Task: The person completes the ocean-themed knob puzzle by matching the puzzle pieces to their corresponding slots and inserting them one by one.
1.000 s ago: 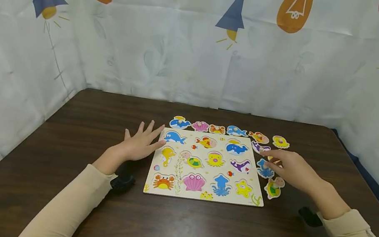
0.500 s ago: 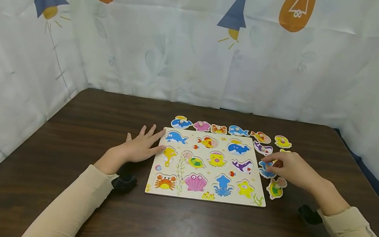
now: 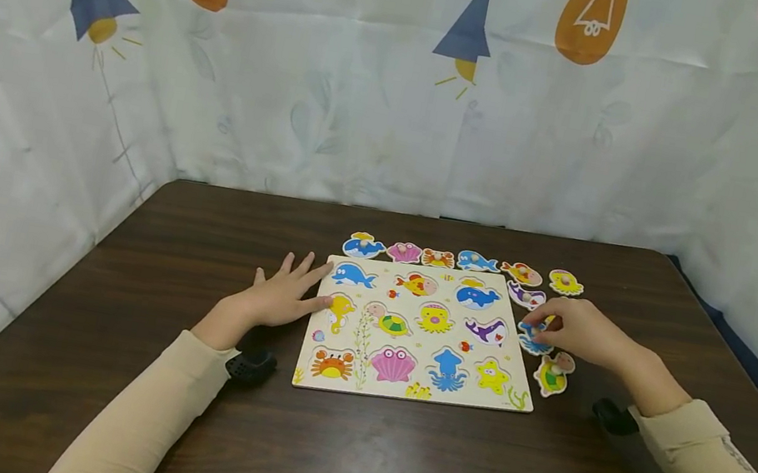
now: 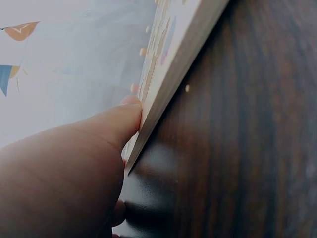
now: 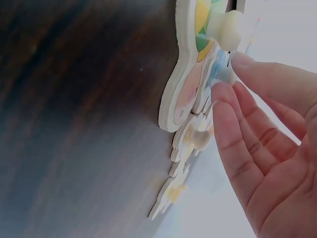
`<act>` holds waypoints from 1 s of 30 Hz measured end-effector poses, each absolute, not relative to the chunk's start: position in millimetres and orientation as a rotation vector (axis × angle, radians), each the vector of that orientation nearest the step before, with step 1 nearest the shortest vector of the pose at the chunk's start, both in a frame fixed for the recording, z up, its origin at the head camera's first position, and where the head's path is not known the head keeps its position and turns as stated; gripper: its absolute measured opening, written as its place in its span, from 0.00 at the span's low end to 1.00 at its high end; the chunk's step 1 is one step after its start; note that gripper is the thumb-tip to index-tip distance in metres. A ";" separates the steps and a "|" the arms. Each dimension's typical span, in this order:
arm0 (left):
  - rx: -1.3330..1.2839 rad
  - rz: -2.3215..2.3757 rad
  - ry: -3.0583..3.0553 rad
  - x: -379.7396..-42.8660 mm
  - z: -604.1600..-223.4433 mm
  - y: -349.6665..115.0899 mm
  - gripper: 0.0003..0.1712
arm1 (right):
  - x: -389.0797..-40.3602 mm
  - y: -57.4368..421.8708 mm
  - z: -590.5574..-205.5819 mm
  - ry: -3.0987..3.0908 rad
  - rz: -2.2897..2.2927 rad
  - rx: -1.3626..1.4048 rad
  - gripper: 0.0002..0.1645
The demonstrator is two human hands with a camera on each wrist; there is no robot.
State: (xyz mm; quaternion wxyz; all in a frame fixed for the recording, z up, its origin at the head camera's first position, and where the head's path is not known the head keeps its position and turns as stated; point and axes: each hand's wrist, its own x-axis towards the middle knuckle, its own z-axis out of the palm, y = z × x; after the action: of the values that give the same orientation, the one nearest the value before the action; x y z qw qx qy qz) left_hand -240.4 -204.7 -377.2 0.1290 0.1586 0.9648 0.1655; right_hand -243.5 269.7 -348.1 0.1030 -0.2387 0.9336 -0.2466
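The person's right hand point(image 3: 586, 332) has shifted from near the purple-and-white whale piece point(image 3: 524, 297) to the blue wooden squid piece point(image 3: 534, 347), which lies on the dark brown bench point(image 3: 341, 450) just beside the right edge of the cream rectangular puzzle board point(image 3: 464, 400); that hand's grip seems to pinch its pale knob point(image 5: 228, 75), so the piece looks held, not yet lifted. The left hand point(image 3: 277, 296), fingers spread, rests on the board's left edge

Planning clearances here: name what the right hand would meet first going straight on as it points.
Probably the blue squid piece, at its knob; the right hand is so close that contact can't be judged.
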 end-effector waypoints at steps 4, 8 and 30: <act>0.460 0.483 2.806 -240.3 -376.5 -203.9 0.46 | -246.4 270.5 -348.5 2.740 -0.723 -0.670 0.13; 0.460 0.481 2.806 -240.5 -376.2 -204.2 0.47 | -248.3 271.5 -348.7 2.729 -0.709 -0.648 0.13; 0.468 0.462 2.808 -241.4 -377.2 -206.9 0.49 | -251.6 271.6 -349.7 2.771 -0.607 -0.724 0.08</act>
State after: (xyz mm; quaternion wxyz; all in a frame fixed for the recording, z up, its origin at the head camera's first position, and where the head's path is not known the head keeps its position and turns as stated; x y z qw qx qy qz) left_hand -241.4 -206.9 -377.2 0.1282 0.1610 0.9656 0.1589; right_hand -251.6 271.6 -349.7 0.1068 -0.2458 0.9411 -0.2062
